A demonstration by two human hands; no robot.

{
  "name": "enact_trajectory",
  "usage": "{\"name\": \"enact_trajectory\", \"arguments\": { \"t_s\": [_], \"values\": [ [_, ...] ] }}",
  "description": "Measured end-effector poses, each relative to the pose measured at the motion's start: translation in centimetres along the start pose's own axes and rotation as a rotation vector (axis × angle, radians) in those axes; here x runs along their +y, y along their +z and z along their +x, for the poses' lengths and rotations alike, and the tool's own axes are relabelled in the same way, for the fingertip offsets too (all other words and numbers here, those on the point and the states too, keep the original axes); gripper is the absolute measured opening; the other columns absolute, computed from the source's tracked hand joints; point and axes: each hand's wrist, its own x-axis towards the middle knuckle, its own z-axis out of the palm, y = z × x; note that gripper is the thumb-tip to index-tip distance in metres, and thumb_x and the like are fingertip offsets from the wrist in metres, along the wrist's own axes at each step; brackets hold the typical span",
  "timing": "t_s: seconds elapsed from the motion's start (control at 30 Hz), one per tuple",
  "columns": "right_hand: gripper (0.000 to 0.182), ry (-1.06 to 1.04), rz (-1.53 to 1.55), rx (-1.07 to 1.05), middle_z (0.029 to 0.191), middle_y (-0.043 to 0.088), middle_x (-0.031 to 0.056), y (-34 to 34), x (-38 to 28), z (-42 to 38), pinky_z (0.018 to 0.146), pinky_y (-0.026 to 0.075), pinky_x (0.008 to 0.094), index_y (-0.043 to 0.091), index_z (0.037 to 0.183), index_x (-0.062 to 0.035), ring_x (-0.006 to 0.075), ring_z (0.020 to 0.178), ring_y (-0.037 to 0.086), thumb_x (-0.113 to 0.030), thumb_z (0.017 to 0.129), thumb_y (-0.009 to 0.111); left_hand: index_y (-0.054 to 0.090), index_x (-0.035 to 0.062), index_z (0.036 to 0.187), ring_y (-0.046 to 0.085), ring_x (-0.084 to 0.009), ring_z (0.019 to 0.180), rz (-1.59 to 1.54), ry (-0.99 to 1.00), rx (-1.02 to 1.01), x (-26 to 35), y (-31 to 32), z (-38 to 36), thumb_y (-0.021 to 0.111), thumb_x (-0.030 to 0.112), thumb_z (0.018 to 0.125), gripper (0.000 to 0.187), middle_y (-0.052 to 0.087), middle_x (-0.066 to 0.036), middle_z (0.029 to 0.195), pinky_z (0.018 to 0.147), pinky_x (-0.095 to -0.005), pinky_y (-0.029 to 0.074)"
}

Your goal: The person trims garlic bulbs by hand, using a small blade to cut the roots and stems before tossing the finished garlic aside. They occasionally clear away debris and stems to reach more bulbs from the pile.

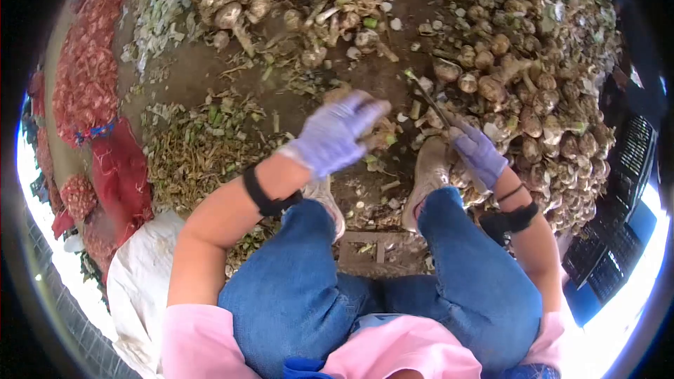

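Observation:
My left hand [335,135], in a pale purple glove, is over the ground in front of my left shoe. Its fingers are stretched apart and a little smeared by motion, with nothing visible held in them. My right hand [479,154], gloved the same way, is closed around the near end of a knife [431,100]. The thin dark blade points forward and left, with a pale green bit at its tip. Beside it on the right lies a large heap of garlic bulbs [497,88], dirty and with stalks. Cut stalks and scraps lie below my left hand.
Another garlic pile [295,0] lies ahead. Chopped stalks [193,147] are heaped at left. Red mesh sacks [88,63] stand along the left side, near a white sack [144,274]. Dark plastic crates [611,260] are at right. My shoes [430,175] rest among scraps.

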Motion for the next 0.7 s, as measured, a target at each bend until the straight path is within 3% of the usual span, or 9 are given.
{"name": "enact_trajectory", "arguments": {
  "t_s": [0.1,0.17,0.23,0.3,0.33,0.43,0.5,0.57,0.7],
  "values": [
    [0.054,-0.043,0.360,-0.012,0.130,0.055,0.0079,0.1,2.0,-0.1,0.091,0.047,0.0282,0.040,0.143,-0.0038,0.0116,0.108,0.053,-0.015,0.094,0.059,0.059,0.0118,0.122,0.057,-0.0362,0.107,0.143,-0.001,-0.250,0.3,4.5,1.6,0.073,0.018,0.077,0.048,0.055,-0.018,0.121,0.093,-0.0434,0.049],
    [0.040,-0.749,-1.344,0.064,0.137,0.051,0.0208,-2.1,4.1,0.4,0.099,0.047,0.0356,0.049,0.129,-0.0061,0.0322,0.116,0.055,-0.001,0.090,0.051,0.061,0.0105,0.121,0.056,-0.0395,0.111,0.035,-0.054,-0.241,-2.8,7.4,1.9,0.072,0.018,0.076,0.047,0.056,-0.022,0.120,0.093,-0.0451,0.048],
    [0.047,-0.603,-1.118,-0.044,0.136,0.050,0.0243,-2.4,4.6,1.4,0.103,0.045,0.0391,0.046,0.138,-0.0132,0.0382,0.121,0.053,-0.013,0.092,0.053,0.063,0.0098,0.113,0.064,-0.0293,0.101,-0.625,-0.589,-0.137,-1.2,4.8,3.0,0.070,0.008,0.079,0.035,0.063,-0.014,0.114,0.089,-0.0390,0.052],
    [0.057,-0.010,-0.271,0.054,0.123,0.061,0.0188,0.0,0.2,-0.3,0.095,0.047,0.0376,0.032,0.151,-0.0198,0.0283,0.105,0.059,-0.040,0.099,0.046,0.059,0.0049,0.114,0.066,-0.0258,0.095,-1.143,-0.715,0.146,-3.0,3.5,2.8,0.069,0.004,0.081,0.034,0.065,-0.013,0.108,0.078,-0.0357,0.059],
    [0.057,0.013,-0.246,0.042,0.122,0.061,0.0181,-0.1,-0.2,-0.6,0.095,0.047,0.0373,0.032,0.151,-0.0200,0.0274,0.105,0.059,-0.040,0.099,0.047,0.058,0.0032,0.115,0.067,-0.0263,0.093,-1.237,-0.752,0.281,-2.7,2.2,3.3,0.069,0.004,0.082,0.035,0.064,-0.014,0.108,0.075,-0.0352,0.061],
    [0.052,0.159,-0.147,-0.034,0.119,0.062,0.0144,0.8,-2.4,-1.4,0.096,0.046,0.0373,0.038,0.148,-0.0193,0.0239,0.110,0.057,-0.038,0.100,0.046,0.051,0.0035,0.125,0.068,-0.0302,0.096,-1.104,-0.532,0.213,4.0,-1.8,7.5,0.072,0.025,0.083,0.051,0.061,-0.021,0.116,0.076,-0.0380,0.062],
    [0.047,-0.083,-0.171,-0.051,0.122,0.060,0.0139,1.1,-1.0,-0.3,0.096,0.046,0.0372,0.043,0.144,-0.0150,0.0224,0.112,0.056,-0.035,0.101,0.044,0.048,0.0050,0.130,0.066,-0.0295,0.101,-1.260,-0.309,-0.055,11.6,-3.2,10.7,0.071,0.024,0.081,0.058,0.059,-0.022,0.122,0.084,-0.0363,0.060],
    [0.041,-0.277,1.487,-0.536,0.132,0.053,0.0139,-0.2,5.2,2.0,0.097,0.047,0.0366,0.048,0.136,-0.0066,0.0212,0.114,0.055,-0.028,0.101,0.044,0.039,0.0100,0.143,0.060,-0.0278,0.111,-1.513,-0.092,-0.427,20.2,-4.3,12.0,0.070,0.012,0.081,0.069,0.052,-0.020,0.133,0.094,-0.0384,0.054],
    [0.041,-0.613,-0.017,-0.123,0.125,0.057,0.0127,-3.2,4.0,-1.4,0.096,0.048,0.0350,0.044,0.138,-0.0042,0.0195,0.113,0.057,-0.019,0.100,0.046,0.036,0.0052,0.146,0.034,-0.0251,0.139,-0.702,0.476,-0.201,20.8,-4.8,11.5,0.070,0.022,0.089,0.068,0.040,-0.015,0.146,0.111,-0.0373,0.033]
  ]
}}
